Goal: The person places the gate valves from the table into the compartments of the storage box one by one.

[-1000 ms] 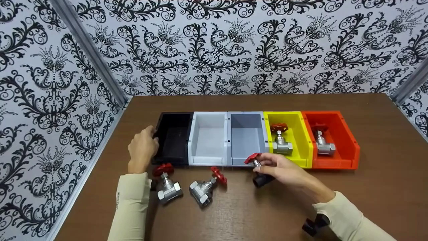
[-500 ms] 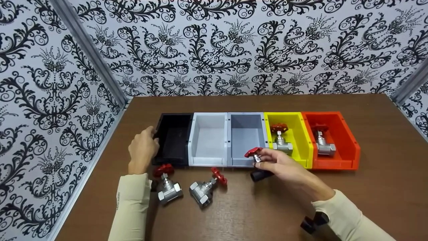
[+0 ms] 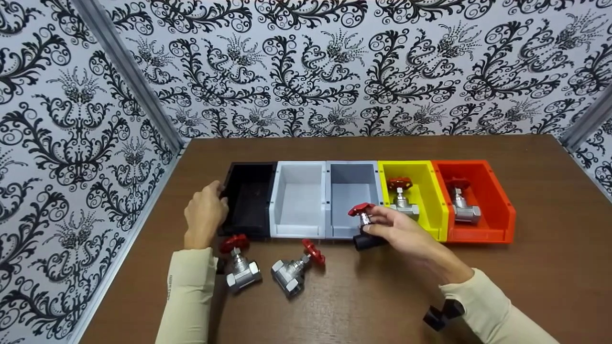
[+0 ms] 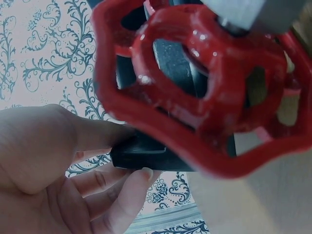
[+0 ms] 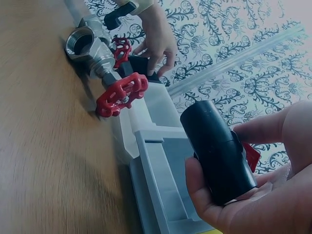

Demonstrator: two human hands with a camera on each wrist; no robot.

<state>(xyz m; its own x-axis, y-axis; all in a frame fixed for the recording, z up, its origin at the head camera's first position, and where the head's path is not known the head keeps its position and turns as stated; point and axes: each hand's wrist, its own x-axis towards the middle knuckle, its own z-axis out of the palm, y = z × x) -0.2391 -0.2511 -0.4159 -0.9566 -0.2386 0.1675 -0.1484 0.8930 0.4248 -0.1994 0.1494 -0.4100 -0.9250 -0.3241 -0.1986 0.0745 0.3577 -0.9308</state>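
Observation:
My right hand [image 3: 409, 236] holds a valve with a red handwheel and black tubular body [image 3: 368, 241] in front of the grey bin [image 3: 353, 196]. The right wrist view shows fingers and thumb around the black valve body [image 5: 217, 153]. My left hand [image 3: 205, 210] grips the outer left side of the black bin [image 3: 248, 224], its edge [image 4: 146, 153] between thumb and fingers in the left wrist view. Close by on the table lie two silver valves with red handwheels, one valve [image 3: 244, 274] by the left sleeve and another valve [image 3: 288, 276] to its right.
Between the black and grey bins stands a white bin [image 3: 300, 198]. On the right, a yellow bin [image 3: 432, 210] and a red bin [image 3: 492, 210] each hold a silver valve with a red handwheel. Patterned walls [image 3: 334, 71] enclose the brown table [image 3: 550, 267].
My right hand has lifted the black-bodied valve slightly and carried it forward and a little left, toward the grey bin's front. My left hand stays at the black bin.

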